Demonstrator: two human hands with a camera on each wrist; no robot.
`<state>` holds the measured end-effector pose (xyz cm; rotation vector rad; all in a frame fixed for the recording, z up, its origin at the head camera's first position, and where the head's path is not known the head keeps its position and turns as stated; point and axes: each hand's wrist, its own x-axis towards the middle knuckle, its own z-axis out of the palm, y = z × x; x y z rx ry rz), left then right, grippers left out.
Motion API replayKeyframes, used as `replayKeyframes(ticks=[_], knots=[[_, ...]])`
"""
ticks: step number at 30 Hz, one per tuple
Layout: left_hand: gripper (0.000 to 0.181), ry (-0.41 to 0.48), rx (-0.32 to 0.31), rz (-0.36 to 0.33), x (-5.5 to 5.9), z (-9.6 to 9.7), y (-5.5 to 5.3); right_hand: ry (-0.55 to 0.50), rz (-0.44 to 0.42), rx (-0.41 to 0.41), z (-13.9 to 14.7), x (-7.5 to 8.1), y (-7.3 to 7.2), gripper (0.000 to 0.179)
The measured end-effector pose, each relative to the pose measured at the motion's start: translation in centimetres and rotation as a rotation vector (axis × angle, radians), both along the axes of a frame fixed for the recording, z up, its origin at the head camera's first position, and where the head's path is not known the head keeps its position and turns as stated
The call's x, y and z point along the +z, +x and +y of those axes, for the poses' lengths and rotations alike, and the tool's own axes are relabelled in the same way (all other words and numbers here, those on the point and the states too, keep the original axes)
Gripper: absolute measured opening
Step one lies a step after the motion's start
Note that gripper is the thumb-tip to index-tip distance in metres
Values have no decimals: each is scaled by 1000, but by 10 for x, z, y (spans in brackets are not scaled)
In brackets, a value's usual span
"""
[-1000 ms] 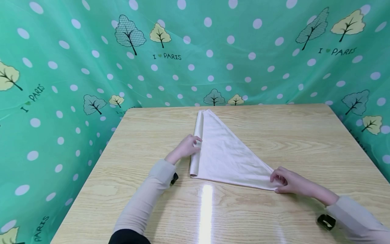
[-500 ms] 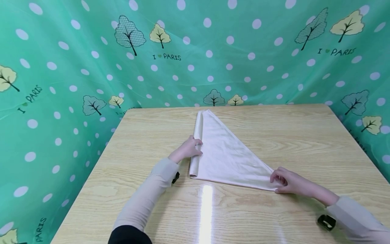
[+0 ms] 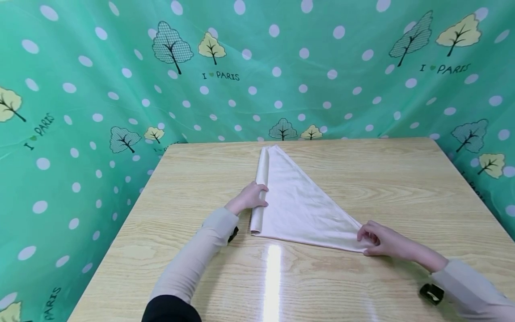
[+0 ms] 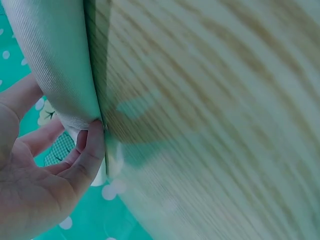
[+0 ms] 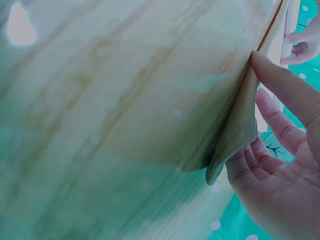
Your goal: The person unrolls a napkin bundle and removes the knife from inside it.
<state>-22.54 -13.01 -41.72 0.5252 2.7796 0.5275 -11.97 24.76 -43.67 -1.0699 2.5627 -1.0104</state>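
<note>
A white cloth (image 3: 301, 203) lies in a triangle on the table, its left side rolled into a narrow tube (image 3: 263, 167). My left hand (image 3: 250, 196) reaches across the middle of this roll, fingers and thumb bent over it. In the left wrist view, the roll (image 4: 57, 55) stands out smooth and pale, with the left hand (image 4: 55, 170) curled about it. At the cloth's right corner, my right hand (image 3: 384, 240) holds the tip with bent fingers. The right wrist view has the slightly lifted corner (image 5: 242, 120) between thumb and fingers of the right hand (image 5: 285, 170).
The light wood-grain table (image 3: 402, 179) carries a bright strip of reflected light (image 3: 272, 281) in front of the cloth. A green dotted curtain (image 3: 241, 112) with printed trees hangs behind and along both sides.
My left hand has shifted slightly right and toward the near side along the roll, its thumb and fingers now further over it. The right hand and the cloth stay put.
</note>
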Motion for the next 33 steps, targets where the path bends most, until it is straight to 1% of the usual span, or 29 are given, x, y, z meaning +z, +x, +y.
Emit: replayKeyframes(ticks=[5, 10, 13, 17, 20, 24, 27, 33], knots=[[45, 16, 8, -9, -1, 0, -2, -8, 9, -3, 1, 0, 0, 27], [43, 30, 32, -19, -1, 0, -4, -2, 8, -6, 1, 1, 0, 26], [42, 57, 52, -26, 0, -1, -4, 2, 7, -10, 1, 2, 1, 26], [42, 134, 86, -54, 1, -5, -3, 5, 9, -7, 2, 3, 1, 25], [43, 193, 122, -89, 0, -9, -2, 5, 8, -5, 2, 3, 1, 25], [43, 239, 167, -121, -1, -14, -2, -2, 7, -3, 1, 3, 1, 26], [43, 261, 176, -135, -1, -19, -2, -7, 10, 3, 1, 2, 0, 26], [41, 285, 184, -182, 4, -26, 0, -4, 15, 6, 1, 1, 0, 27]])
